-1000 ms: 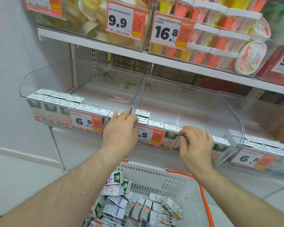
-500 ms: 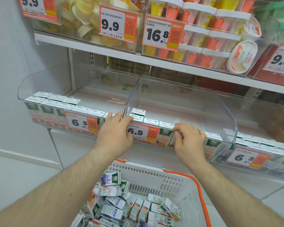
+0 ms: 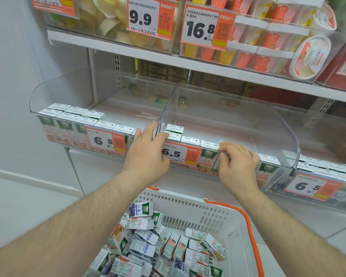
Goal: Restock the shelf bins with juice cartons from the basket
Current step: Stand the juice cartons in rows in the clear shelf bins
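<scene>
The clear middle bin (image 3: pixel 248 120) on the lower shelf holds one front row of white-topped juice cartons (image 3: pixel 190 139) and is bare behind them. My left hand (image 3: pixel 148 154) holds the bin's front left corner, thumb on one side of the wall and fingers on the other. My right hand (image 3: pixel 238 164) has its fingers curled over the bin's front rim, further right. Below my arms stands a white basket (image 3: pixel 228 220) with an orange handle. Several loose juice cartons (image 3: pixel 168 246) lie jumbled in it.
The left bin (image 3: pixel 48 96) holds two rows of cartons at its front left. The right bin (image 3: pixel 328 196) is partly filled. Orange 6.5 price tags hang on the bin fronts. The shelf above carries tubs and cups of dessert. A white wall stands at the left.
Both hands stay on the middle bin's front. The view has dropped and shifted slightly right. My right hand's fingers have curled a little more over the rim.
</scene>
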